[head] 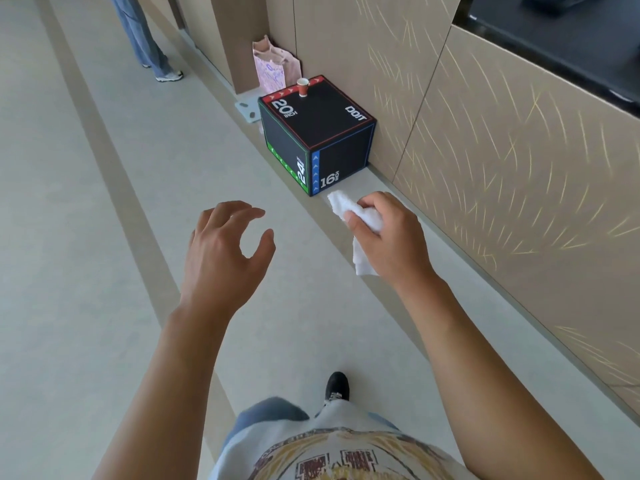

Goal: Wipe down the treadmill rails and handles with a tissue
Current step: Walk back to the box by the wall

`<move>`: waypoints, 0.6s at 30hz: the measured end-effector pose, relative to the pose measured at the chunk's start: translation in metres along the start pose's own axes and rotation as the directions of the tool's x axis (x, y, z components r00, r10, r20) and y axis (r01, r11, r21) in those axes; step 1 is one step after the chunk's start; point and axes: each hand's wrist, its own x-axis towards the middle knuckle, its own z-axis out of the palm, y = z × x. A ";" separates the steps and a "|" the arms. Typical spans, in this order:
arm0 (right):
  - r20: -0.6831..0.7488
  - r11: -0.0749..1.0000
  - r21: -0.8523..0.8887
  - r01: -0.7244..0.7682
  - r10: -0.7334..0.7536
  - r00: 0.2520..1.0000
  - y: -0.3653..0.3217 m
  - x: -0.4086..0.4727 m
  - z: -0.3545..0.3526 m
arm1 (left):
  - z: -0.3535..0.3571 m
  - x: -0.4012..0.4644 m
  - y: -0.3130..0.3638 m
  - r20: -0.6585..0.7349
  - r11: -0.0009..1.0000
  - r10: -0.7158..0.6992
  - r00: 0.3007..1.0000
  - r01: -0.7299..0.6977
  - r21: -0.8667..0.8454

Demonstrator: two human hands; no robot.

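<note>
Grey floor lies wide and bare beyond the left hand, its fingers spread and curled around nothing. Ahead of the right hand, a black box hugs the wall's edge; those fingers clutch a crumpled white tissue.
</note>
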 end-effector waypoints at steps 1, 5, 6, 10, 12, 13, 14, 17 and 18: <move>-0.001 1.000 0.004 -0.008 0.008 1.000 0.006 0.009 0.001 | 0.007 0.010 0.001 0.015 1.000 0.001 1.000 -0.001 0.013; 0.015 1.000 0.022 -0.018 0.017 1.000 0.023 0.049 0.011 | 0.024 0.055 -0.003 0.018 0.999 0.022 1.000 -0.022 0.045; 0.013 1.000 0.025 -0.017 0.017 1.000 0.025 0.061 0.014 | 0.027 0.069 -0.006 0.011 0.998 0.027 1.000 -0.027 0.050; 0.015 0.999 0.031 -0.024 0.024 1.000 0.030 0.108 0.031 | 0.041 0.113 -0.025 0.007 0.998 0.015 1.000 -0.016 0.058; 0.023 0.999 0.031 -0.033 0.032 0.999 0.032 0.132 0.045 | 0.047 0.134 -0.039 0.007 0.999 0.015 1.000 -0.016 0.046; 0.028 0.999 0.031 -0.033 0.032 0.999 0.032 0.145 0.053 | 0.049 0.147 -0.047 0.007 0.999 0.014 1.000 -0.014 0.042; 0.033 0.999 0.033 -0.034 0.033 0.999 0.032 0.158 0.061 | 0.052 0.161 -0.056 0.009 0.999 0.011 1.000 -0.011 0.040; 0.036 0.999 0.025 -0.032 0.031 0.999 0.029 0.204 0.093 | 0.057 0.207 -0.088 0.007 0.999 0.011 1.000 -0.011 0.035; 0.033 0.999 0.020 -0.029 0.028 0.999 0.027 0.221 0.105 | 0.058 0.224 -0.101 0.004 0.999 0.017 1.000 -0.017 0.031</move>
